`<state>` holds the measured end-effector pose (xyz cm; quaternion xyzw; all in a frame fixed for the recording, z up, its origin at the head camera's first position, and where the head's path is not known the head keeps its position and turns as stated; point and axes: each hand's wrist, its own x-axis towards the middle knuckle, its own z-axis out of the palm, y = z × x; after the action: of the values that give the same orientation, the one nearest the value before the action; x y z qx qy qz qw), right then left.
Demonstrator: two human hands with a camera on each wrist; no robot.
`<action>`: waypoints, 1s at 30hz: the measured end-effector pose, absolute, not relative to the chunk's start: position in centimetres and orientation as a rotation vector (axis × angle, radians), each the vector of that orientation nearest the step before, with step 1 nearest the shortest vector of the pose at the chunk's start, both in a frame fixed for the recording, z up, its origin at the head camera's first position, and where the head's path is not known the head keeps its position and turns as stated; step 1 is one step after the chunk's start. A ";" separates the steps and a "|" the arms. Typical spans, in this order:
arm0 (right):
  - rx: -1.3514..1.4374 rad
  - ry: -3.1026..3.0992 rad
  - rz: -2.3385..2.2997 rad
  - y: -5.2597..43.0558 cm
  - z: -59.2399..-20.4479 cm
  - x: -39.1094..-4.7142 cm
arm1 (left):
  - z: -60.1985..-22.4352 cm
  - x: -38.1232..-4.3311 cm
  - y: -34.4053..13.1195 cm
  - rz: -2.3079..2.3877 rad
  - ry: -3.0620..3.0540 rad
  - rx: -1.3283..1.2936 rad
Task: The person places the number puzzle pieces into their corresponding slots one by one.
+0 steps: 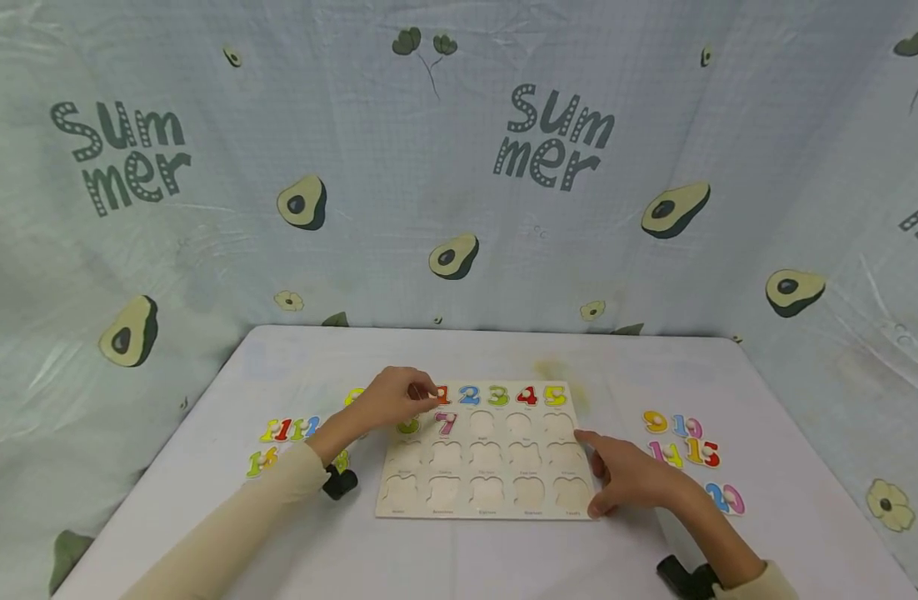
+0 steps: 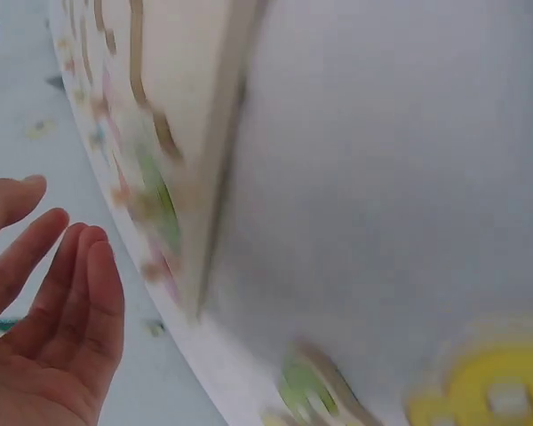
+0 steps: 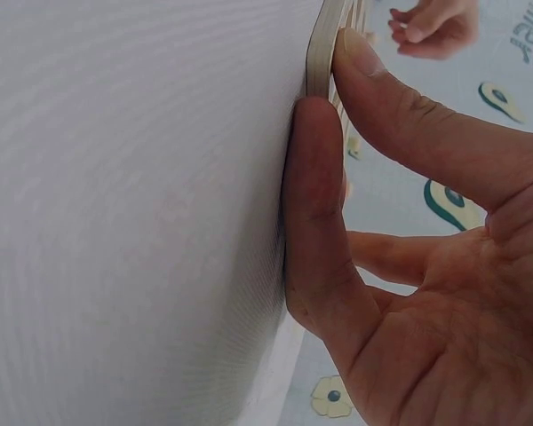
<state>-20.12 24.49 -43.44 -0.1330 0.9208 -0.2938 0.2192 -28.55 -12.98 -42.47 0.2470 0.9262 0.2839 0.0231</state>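
A printed cloth point(image 1: 369, 125) fills the upper half of the frame and both sides. Below it, the white table point(image 1: 294, 550) spreads across, with its far edge just above the middle of the frame.

The board point(image 1: 465, 498) lies flat at lower centre, its long axis running left to right. Bare table shows between its near edge and the bottom of the frame, and there is also room between its far edge and the table's.

The right hand point(image 1: 631, 473) is at the board's right edge and lower right corner; in the right wrist view its digits grip that corner, one resting on the upper face. The left hand point(image 1: 399, 396) hangs over the upper left corner, fingers loosely bent, nothing between them; the left wrist view shows it apart from the board.

Five pieces point(image 1: 499, 395) fill the top row. The pink 7 point(image 1: 446, 423) sits below, with a green piece point(image 1: 409, 427) to its left and unfilled slots point(image 1: 481, 426) to its right.

The left hand is the nearer to the loose yellow piece point(image 1: 354, 395), just left of it and partly hidden, and to the 11 point(image 1: 282, 430) farther left. The right hand is nearer the 9 point(image 1: 656, 422), the 15 point(image 1: 703, 452) and the 20 point(image 1: 717, 497), at right of frame.
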 end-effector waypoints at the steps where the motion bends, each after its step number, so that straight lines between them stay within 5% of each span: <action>1: -0.371 2.551 -0.812 24.5 -43.5 -20.1 | -42.4 -28.8 -13.7 0.895 2.894 0.746; 14: -0.394 2.551 -0.835 24.9 -43.7 -20.1 | -42.9 -30.8 -21.7 0.763 2.986 0.372; 30: -0.369 2.552 -0.832 24.6 -43.6 -20.2 | -42.9 -30.8 -22.6 0.713 2.918 0.337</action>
<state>-20.22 24.64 -43.63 -0.1331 0.9200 -0.3001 0.2141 -30.82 -22.58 -42.92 0.1114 0.9636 0.2356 0.0595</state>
